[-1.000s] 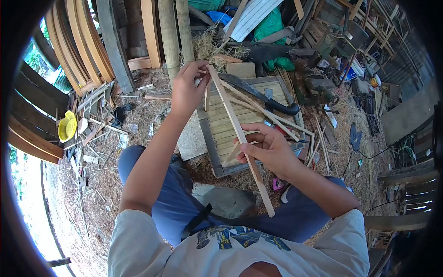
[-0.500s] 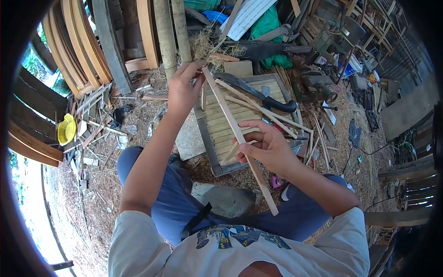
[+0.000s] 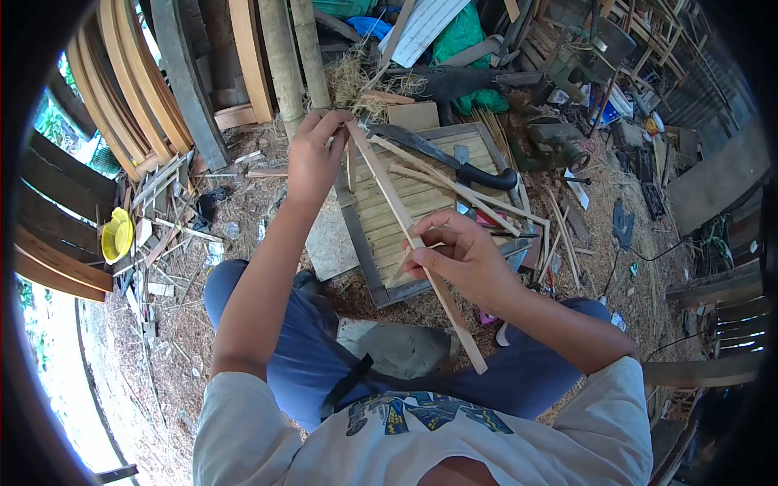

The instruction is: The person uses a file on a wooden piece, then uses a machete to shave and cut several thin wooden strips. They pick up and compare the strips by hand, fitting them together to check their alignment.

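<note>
A long thin wooden strip (image 3: 381,176) slants across the view in front of me. My left hand (image 3: 316,158) pinches its far end between thumb and fingers. Lower down, my right hand (image 3: 458,255) grips the same strip, with the near end (image 3: 474,356) sticking out past it over my lap. A shorter wooden piece (image 3: 351,166) hangs below my left fingers, its lower part hidden behind the strip. Under both hands lies a slatted panel (image 3: 374,271) with a grey frame. On it rest a large knife (image 3: 417,146) with a black handle and several loose strips (image 3: 425,166).
Wood chips and scraps cover the ground. A yellow bowl (image 3: 117,236) stands at the left, near curved wooden boards (image 3: 134,73). Two bamboo poles (image 3: 284,57) rise at the back. A rusty vise-like metal piece (image 3: 559,146) and a thin black cable (image 3: 652,267) are on the right.
My right fingers have drawn in closer around the strip. The strip and my left hand keep nearly the same pose, while the whole view has shifted slightly.
</note>
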### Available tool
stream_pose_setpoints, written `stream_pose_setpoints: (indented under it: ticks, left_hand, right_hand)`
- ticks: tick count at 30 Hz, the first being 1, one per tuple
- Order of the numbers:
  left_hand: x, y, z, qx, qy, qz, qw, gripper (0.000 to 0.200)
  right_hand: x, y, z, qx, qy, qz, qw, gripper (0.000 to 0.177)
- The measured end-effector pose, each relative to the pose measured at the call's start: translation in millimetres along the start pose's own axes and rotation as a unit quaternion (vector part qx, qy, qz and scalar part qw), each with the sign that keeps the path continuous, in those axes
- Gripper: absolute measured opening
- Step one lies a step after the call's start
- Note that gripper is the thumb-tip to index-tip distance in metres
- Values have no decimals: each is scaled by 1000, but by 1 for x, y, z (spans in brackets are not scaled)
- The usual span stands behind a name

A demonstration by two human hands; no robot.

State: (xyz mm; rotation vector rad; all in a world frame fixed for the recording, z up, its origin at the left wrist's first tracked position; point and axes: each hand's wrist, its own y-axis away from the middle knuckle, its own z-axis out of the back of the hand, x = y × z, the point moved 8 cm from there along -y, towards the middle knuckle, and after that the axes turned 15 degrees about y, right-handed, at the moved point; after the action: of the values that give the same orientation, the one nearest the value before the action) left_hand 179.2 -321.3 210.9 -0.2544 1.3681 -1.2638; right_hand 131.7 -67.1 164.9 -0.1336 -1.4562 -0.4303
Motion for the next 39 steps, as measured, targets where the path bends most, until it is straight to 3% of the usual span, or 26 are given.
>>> stream_pose_setpoints:
  ticks: [11, 17, 23, 39]
  left_hand:
    - [6, 1, 6, -2, 30, 57, 998, 26]
    - [1, 1, 5, -17, 21, 14, 1000, 26]
    - [13, 4, 1, -19, 27, 65, 997, 26]
    - [-2, 3, 0, -3, 7, 5, 1000, 23]
  right_hand:
    - [0, 5, -2, -33, -54, 30, 998, 23]
    - [-4, 9, -4, -53, -55, 35, 996, 22]
    - [-3, 10, -1, -61, -58, 33, 996, 22]
    - [0, 11, -1, -47, -37, 22, 998, 22]
